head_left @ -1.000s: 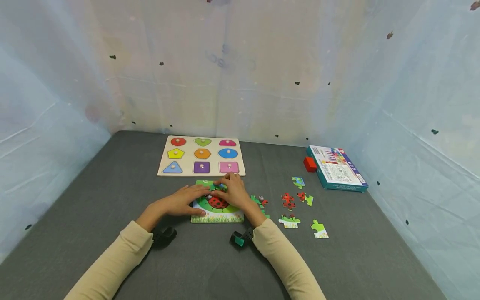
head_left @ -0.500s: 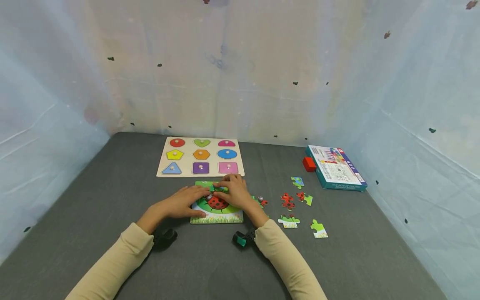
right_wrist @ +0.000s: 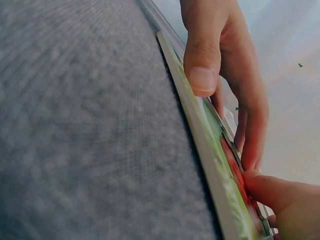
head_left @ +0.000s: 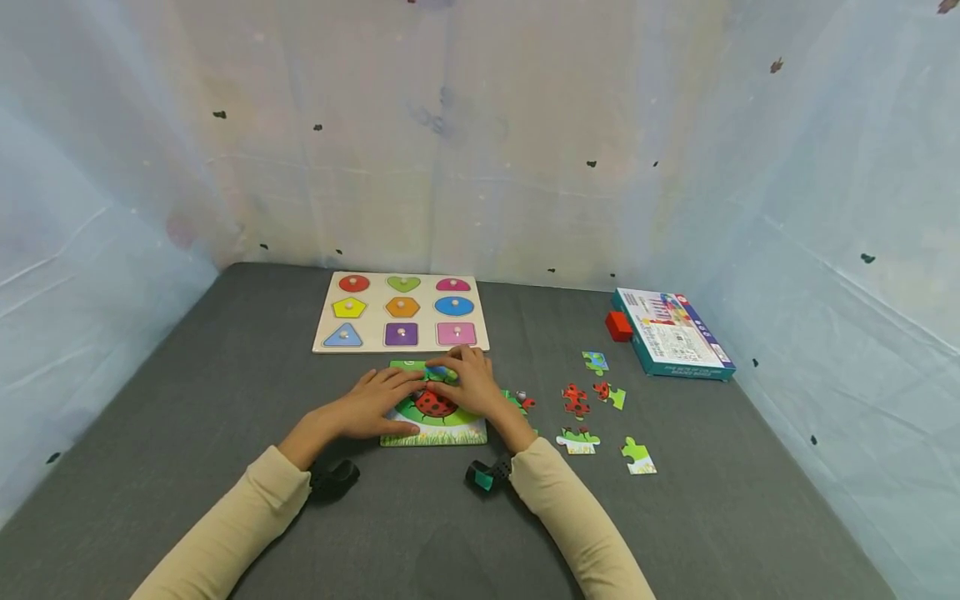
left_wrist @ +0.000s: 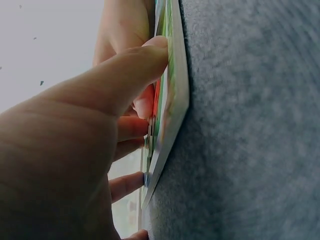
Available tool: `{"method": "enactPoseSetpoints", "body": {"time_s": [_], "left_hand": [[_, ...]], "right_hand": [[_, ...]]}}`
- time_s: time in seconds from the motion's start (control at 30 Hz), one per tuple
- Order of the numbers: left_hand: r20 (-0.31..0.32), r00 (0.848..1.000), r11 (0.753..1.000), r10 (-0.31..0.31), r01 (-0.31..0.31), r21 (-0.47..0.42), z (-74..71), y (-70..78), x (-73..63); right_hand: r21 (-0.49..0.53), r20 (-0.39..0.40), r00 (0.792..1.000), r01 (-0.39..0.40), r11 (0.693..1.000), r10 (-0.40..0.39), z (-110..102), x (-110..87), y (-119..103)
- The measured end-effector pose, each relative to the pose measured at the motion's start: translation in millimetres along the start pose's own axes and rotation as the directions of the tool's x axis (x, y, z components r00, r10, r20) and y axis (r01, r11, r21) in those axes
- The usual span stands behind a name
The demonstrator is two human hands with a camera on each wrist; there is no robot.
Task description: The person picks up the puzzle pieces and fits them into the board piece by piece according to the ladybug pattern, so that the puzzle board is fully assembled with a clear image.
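A ladybug jigsaw board (head_left: 435, 437) with a white grassy lower edge lies between the two hands. My left hand (head_left: 366, 406) rests over its left side, fingers extended; its thumb (left_wrist: 150, 55) presses the near part of the board in the left wrist view. My right hand (head_left: 474, 388) reaches over the upper right, thumb and forefinger pinching a blue-green puzzle piece (head_left: 442, 374) at the board's top. The right thumb (right_wrist: 262, 186) bears down near the red ladybug picture in the right wrist view. Partly behind the right wrist lies another puzzle piece (head_left: 521, 402).
Several loose puzzle pieces lie to the right, among them a red one (head_left: 576, 401) and a green-white corner (head_left: 639, 457). A wooden shape board (head_left: 477, 337) stands behind the jigsaw. A red block (head_left: 618, 327) touches a teal-sided box (head_left: 678, 333) at the right.
The puzzle piece under the right hand now lies flatter against the board. My left hand has shifted slightly right, its fingertips closer to the right thumb. The loose pieces stay put.
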State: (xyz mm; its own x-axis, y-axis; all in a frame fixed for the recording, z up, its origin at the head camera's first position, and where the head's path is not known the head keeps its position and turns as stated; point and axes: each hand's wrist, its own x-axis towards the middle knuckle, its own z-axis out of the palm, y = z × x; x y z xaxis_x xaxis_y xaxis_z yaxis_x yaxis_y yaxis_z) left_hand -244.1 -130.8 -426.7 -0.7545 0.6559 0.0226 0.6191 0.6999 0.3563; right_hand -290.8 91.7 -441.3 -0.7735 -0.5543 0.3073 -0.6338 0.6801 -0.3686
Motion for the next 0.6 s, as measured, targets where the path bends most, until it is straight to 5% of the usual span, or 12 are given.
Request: {"method": "enactPoseSetpoints", "body": {"time_s": [0.23, 0.4, 0.6], "left_hand": [[-0.006, 1.000, 1.000, -0.006, 0.006, 0.011, 0.4, 1.3, 0.3], [-0.009, 1.000, 1.000, -0.004, 0.004, 0.016, -0.8, 0.3, 2.4], [-0.012, 1.000, 1.000, 0.007, -0.007, 0.019, -1.5, 2.9, 2.4]], "right_hand": [[0.070, 0.110, 0.991, 0.075, 0.995, -0.082, -15, -0.4, 9], [0.159, 0.109, 0.977, 0.163, 0.974, -0.181, -24, 0.2, 20], [0.183, 0.115, 0.976, 0.163, 0.970, -0.186, -22, 0.6, 24]]}}
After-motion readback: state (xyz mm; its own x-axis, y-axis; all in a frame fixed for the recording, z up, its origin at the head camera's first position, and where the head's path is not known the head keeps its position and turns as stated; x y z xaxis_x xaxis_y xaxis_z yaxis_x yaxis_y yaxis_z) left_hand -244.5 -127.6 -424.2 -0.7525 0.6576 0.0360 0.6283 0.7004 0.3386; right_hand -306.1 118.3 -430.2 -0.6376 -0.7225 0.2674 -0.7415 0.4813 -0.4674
